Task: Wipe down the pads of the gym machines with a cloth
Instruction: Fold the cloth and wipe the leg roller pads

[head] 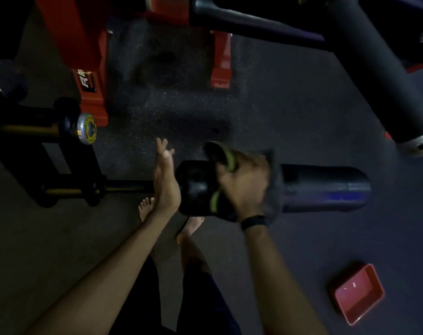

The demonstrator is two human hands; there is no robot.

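The right hand [244, 187] curled over a grey cloth [274, 189] with green trim, pressing it around the black roller pad [326, 189] at the middle of the frame. The left hand [165, 180] stood edge-on with fingers straight and spread, its palm against the pad's left end, holding nothing. The pad jutted rightward from a dark bar [128, 186], its right end free over bare rubber floor [290, 105]. A red machine frame [89, 76] stood at the upper left and a thick grey tube [379, 81] crossed the upper right. A red tray [357, 293] lay on the floor at lower right; its contents could not be made out.
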